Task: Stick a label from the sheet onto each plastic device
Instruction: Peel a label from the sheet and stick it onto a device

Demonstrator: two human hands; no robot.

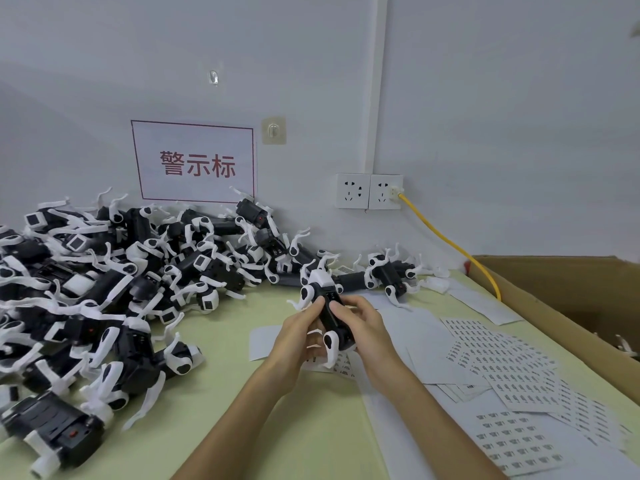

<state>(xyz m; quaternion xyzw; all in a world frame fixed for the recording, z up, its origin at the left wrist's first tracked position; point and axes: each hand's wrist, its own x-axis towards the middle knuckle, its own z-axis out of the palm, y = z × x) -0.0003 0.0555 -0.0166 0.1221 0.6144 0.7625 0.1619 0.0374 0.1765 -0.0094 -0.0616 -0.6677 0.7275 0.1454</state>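
1. On my feed both hands meet over the middle of the pale green table point(242, 393) and share one plastic device point(330, 313) - black body, white head, white curved legs. It is lifted clear of the tabletop, with the head end pointing away toward the wall.
2. My left hand point(298, 327) curls its fingers round the device's left flank, and the thumb lies along the top of the black body.
3. My right hand point(360, 323) wraps the right flank. Its thumb presses on the top, just beside the left thumb. I cannot tell whether a label sits under the thumbs.
4. The label sheets point(502, 362) lie overlapping on the table to the right of the hands, each printed with rows of small dark labels. One more sheet shows partly beneath the held device.
5. A pile of devices point(104, 289) of the same kind covers the left of the table up to the wall, and a few more lie just behind the hands.
6. On the wall I see a sign point(197, 161) with red characters and a red border, then two sockets point(351, 190) - a yellow cable point(446, 240) runs from the right one down beside the cardboard box point(571, 292) at the right edge.
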